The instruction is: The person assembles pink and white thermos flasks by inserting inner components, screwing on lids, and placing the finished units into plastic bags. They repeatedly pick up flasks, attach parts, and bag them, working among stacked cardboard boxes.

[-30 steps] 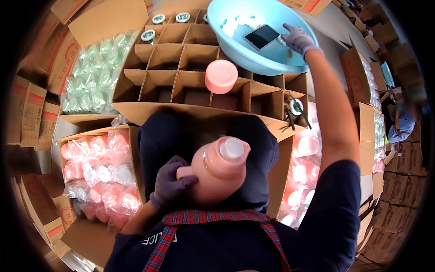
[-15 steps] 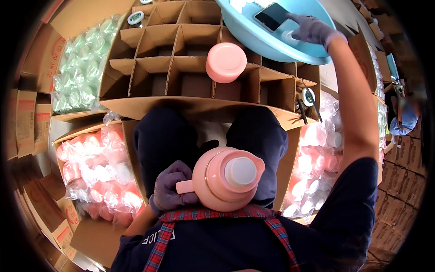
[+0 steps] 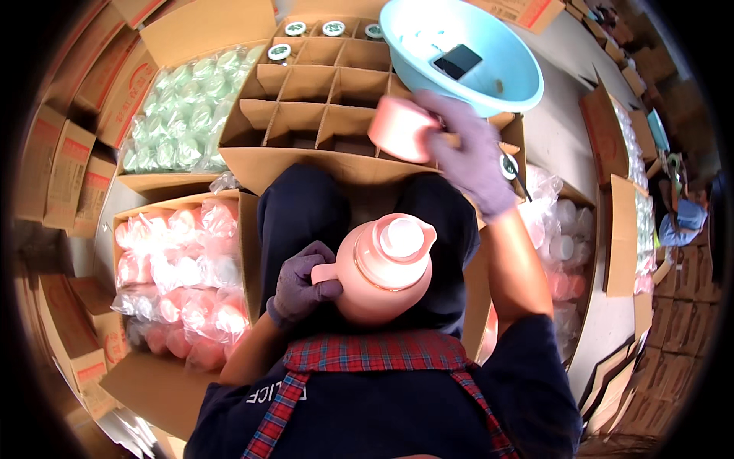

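From where I stand, the left hand in its purple-grey glove (image 3: 304,283) has its fingers curled around the handle of the shiny, round-bellied pink jug (image 3: 378,279). The jug is in the middle of the frame, over two legs in dark trousers (image 3: 298,206), with a round white stopper (image 3: 401,238) in its top. The right hand in a matching glove (image 3: 466,149) is grasping the side of the round pink cap (image 3: 399,130) (both look a bit smeary).

The cap is tipped, over the front edge of the brown cardboard box with square slots (image 3: 298,162), above the middle. There is room between the cap and the jug. The wide light-blue basin (image 3: 508,69), top right of centre, has its near rim close to the right hand's fingers. The knees come near the box's front wall.

Half a second ago, the right hand was in the basin beside the flat black phone (image 3: 458,61), and the cap sat alone at the box. The left hand still holds the jug's handle.
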Action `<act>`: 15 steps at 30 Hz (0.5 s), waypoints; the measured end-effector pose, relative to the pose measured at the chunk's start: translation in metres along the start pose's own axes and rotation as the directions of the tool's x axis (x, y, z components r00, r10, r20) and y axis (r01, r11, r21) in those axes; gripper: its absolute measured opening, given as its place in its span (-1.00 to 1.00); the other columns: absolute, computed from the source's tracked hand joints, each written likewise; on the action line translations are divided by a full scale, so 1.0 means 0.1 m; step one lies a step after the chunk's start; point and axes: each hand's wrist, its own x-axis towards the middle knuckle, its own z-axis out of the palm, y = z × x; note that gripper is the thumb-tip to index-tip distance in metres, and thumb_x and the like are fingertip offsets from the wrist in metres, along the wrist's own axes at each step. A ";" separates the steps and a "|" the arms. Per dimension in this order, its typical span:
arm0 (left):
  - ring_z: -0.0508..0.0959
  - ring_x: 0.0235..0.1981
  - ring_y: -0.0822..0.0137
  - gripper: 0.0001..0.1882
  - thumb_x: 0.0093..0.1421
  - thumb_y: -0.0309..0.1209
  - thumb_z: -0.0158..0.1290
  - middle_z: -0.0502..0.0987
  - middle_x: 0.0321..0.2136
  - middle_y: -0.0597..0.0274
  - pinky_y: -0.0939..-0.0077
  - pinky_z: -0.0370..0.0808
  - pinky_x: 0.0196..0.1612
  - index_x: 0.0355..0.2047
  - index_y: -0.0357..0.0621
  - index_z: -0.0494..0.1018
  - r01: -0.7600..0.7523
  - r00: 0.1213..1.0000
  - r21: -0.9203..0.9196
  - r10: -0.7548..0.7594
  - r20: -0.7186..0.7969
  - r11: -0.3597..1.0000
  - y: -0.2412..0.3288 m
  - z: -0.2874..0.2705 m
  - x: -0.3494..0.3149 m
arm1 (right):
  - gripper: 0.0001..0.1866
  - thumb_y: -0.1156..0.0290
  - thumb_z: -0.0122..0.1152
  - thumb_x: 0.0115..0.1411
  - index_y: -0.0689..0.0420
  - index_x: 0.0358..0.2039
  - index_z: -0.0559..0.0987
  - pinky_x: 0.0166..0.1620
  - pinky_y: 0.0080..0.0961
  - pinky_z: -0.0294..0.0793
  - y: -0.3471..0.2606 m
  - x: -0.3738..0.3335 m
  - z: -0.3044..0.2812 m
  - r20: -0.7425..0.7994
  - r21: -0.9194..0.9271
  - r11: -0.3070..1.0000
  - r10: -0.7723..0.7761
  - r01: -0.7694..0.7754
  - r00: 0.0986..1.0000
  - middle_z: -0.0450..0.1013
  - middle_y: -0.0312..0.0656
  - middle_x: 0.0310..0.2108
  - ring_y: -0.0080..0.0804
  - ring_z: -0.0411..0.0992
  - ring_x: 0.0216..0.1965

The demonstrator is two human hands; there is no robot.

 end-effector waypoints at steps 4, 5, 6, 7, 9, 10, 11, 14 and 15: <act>0.47 -0.37 0.36 -0.45 0.04 0.03 0.33 0.47 -0.39 0.18 0.52 0.40 -0.31 -0.54 -0.30 0.51 -0.041 0.999 0.006 0.041 0.013 0.999 0.06 0.07 0.09 | -0.69 0.48 0.14 0.20 0.20 -0.04 0.60 0.01 -0.36 0.49 -0.30 -0.35 -0.35 0.270 0.211 0.970 -0.178 0.122 0.946 0.56 -0.04 -0.12 -0.32 0.53 -0.08; 0.47 -0.37 0.36 -0.46 0.05 0.02 0.33 0.47 -0.39 0.18 0.51 0.40 -0.31 -0.54 -0.30 0.51 -0.053 0.998 0.004 0.053 0.024 0.999 0.09 0.08 0.12 | -0.69 0.45 0.11 0.24 0.22 -0.01 0.59 0.03 -0.39 0.48 -0.19 -0.43 -0.15 0.324 0.215 0.941 -0.323 0.263 0.889 0.58 -0.05 -0.12 -0.37 0.53 -0.09; 0.49 -0.36 0.33 -0.50 0.07 -0.02 0.31 0.49 -0.37 0.15 0.49 0.43 -0.29 -0.49 -0.31 0.53 -0.027 0.999 -0.015 0.027 0.045 1.000 0.10 0.06 0.12 | -0.68 0.42 0.07 0.29 0.24 0.00 0.58 0.04 -0.41 0.47 -0.14 -0.53 -0.02 0.422 0.393 0.911 -0.059 -0.124 0.905 0.58 -0.06 -0.12 -0.36 0.53 -0.10; 0.50 -0.36 0.32 -0.51 0.07 -0.03 0.30 0.49 -0.37 0.15 0.49 0.43 -0.28 -0.47 -0.32 0.54 -0.047 0.996 0.019 0.046 0.072 0.999 0.11 0.05 0.13 | -0.67 0.38 0.04 0.33 0.25 0.02 0.57 0.05 -0.43 0.46 -0.10 -0.63 0.09 0.561 0.494 0.722 0.161 -0.485 0.812 0.57 -0.08 -0.12 -0.36 0.53 -0.10; 0.51 -0.35 0.32 -0.52 0.08 -0.05 0.29 0.50 -0.36 0.13 0.48 0.44 -0.27 -0.43 -0.32 0.56 -0.085 0.990 0.087 0.074 0.118 0.993 0.11 0.06 0.15 | -0.62 0.33 -0.01 0.40 0.31 0.10 0.50 0.02 -0.54 0.45 0.12 -0.77 0.25 0.582 0.608 0.546 0.186 -0.576 0.791 0.55 -0.14 -0.13 -0.48 0.49 -0.10; 0.52 -0.33 0.31 -0.53 0.09 -0.06 0.28 0.51 -0.33 0.13 0.47 0.45 -0.26 -0.37 -0.32 0.58 -0.079 0.988 0.107 0.064 0.140 0.991 0.14 0.07 0.16 | -0.59 0.31 -0.03 0.44 0.34 0.14 0.46 0.01 -0.60 0.44 0.19 -0.87 0.29 0.587 0.656 0.444 0.206 -0.610 0.783 0.54 -0.18 -0.13 -0.53 0.48 -0.09; 0.52 -0.32 0.29 -0.56 0.08 -0.09 0.29 0.51 -0.32 0.15 0.46 0.46 -0.25 -0.36 -0.30 0.59 -0.018 0.988 0.099 0.003 0.155 0.995 0.20 0.08 0.17 | -0.58 0.30 -0.01 0.44 0.35 0.15 0.44 0.00 -0.62 0.44 0.23 -0.92 0.38 0.545 0.748 0.293 0.241 -0.595 0.803 0.54 -0.19 -0.12 -0.55 0.46 -0.10; 0.51 -0.33 0.25 -0.57 0.04 -0.13 0.35 0.49 -0.33 0.10 0.44 0.43 -0.24 -0.45 -0.31 0.55 -0.205 0.962 0.135 0.175 0.208 0.969 0.28 0.13 0.03 | -0.63 0.36 0.05 0.41 0.32 0.13 0.47 0.02 -0.60 0.44 0.32 -0.77 0.50 0.235 0.571 0.710 0.340 -0.412 0.911 0.54 -0.20 -0.13 -0.53 0.46 -0.09; 0.51 -0.34 0.21 -0.56 -0.02 -0.12 0.41 0.49 -0.35 0.09 0.42 0.44 -0.26 -0.49 -0.28 0.53 -0.319 0.927 0.148 0.276 0.254 0.936 0.32 0.13 -0.05 | -0.65 0.40 0.06 0.40 0.31 0.11 0.49 0.04 -0.61 0.44 0.42 -0.74 0.47 0.211 0.508 0.754 0.360 -0.417 0.909 0.54 -0.19 -0.12 -0.53 0.46 -0.07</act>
